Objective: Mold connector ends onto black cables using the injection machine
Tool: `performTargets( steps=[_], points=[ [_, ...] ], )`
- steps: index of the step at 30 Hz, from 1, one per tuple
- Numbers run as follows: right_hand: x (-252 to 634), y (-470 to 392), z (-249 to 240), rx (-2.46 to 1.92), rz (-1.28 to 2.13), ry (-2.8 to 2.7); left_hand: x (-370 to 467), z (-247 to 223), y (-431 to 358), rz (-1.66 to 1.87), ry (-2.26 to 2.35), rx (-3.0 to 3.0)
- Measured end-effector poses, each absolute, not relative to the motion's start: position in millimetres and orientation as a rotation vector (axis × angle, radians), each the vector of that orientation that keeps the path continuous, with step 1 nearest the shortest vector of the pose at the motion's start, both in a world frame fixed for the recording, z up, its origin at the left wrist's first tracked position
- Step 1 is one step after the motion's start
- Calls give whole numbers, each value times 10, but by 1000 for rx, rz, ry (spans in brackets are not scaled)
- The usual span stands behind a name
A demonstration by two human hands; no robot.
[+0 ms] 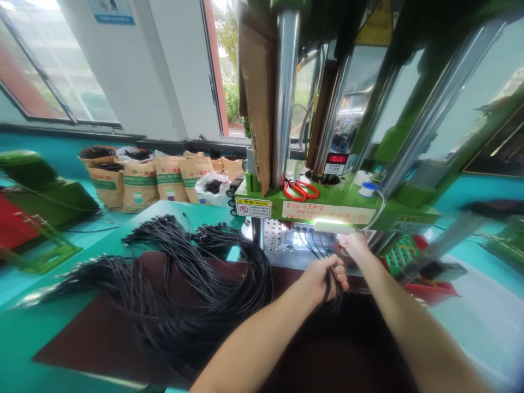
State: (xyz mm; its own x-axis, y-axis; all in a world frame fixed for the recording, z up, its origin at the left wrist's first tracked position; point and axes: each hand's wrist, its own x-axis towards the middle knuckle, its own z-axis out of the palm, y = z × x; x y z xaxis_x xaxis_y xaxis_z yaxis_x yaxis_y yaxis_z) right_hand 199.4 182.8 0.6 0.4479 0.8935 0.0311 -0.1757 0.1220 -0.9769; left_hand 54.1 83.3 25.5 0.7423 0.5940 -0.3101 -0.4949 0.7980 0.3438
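My left hand (325, 278) is closed around several black cables (315, 245), in front of the green machine (352, 194). These cables run up from my fist into the lit space under the machine's upper plate, and their loose ends hang below it. Farther in, my right hand (351, 243) reaches under the plate beside a bright light bar (333, 225); its fingers are blurred and partly hidden, so what they hold cannot be made out. Large bundles of black cables (196, 284) lie to the left on a dark brown sheet (82, 344).
Red-handled scissors (301, 190) and a white-and-blue spool (367, 189) rest on the machine's green plate. Paper sacks (139, 183) stand by the wall at the left. A panel of buttons (401, 254) is right of my right hand. Steel columns (286, 98) rise ahead.
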Motion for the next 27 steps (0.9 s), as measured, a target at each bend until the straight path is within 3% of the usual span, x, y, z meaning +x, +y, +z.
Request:
performTargets(
  steps=[13,20,27],
  points=[
    [1726,1195,198,-1201,913,-637,-62,-25,21,576,225,573],
    [1580,823,105,-1238,993,-668,-527,-120,-173,349,183,984],
    [1570,528,94,-1213,931,-713,-381,-213,-386,41,281,1488]
  ],
)
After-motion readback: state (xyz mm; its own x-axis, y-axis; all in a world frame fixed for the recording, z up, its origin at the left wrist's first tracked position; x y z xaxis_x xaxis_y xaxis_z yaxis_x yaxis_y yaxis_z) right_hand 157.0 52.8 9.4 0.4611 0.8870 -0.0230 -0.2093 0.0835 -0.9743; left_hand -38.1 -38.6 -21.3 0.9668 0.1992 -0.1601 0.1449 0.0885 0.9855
